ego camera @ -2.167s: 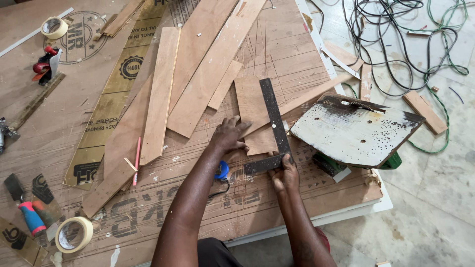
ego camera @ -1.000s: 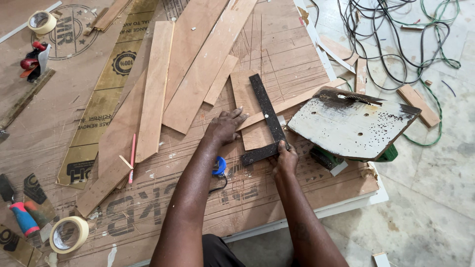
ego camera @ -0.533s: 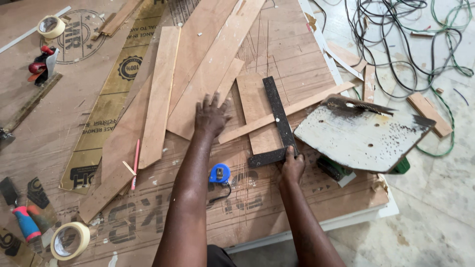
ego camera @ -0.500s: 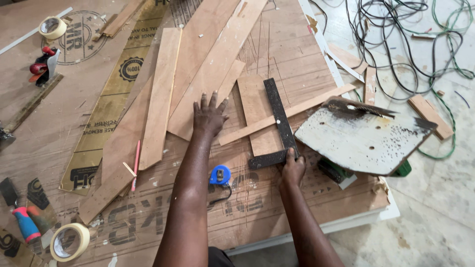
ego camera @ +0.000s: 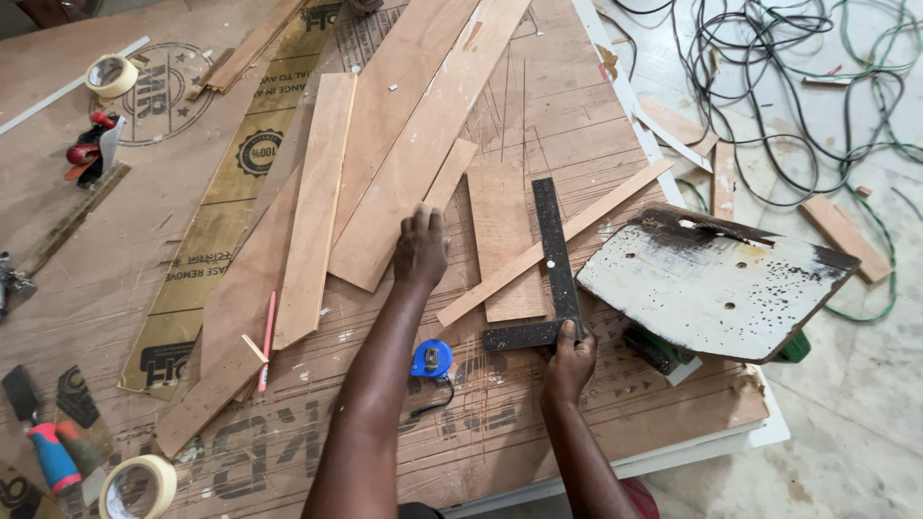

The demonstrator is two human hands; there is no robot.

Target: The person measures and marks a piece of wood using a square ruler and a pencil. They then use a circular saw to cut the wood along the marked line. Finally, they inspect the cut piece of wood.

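The left hand [ego camera: 420,252] is pressing flat, fingers together, on a long brown plywood strip [ego camera: 423,154]. Right of that strip, the right hand [ego camera: 570,358] is pinching the corner of a black metal L-shaped square [ego camera: 550,279].

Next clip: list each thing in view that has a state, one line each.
left hand: flat, pressing on a plywood strip
right hand: gripping the corner of the black try square
try square: lying flat on the board
blue tape measure: retracted, untouched
tape roll: lying flat

blue tape measure [ego camera: 432,358], masking tape roll [ego camera: 137,486], tangled cables [ego camera: 769,67]
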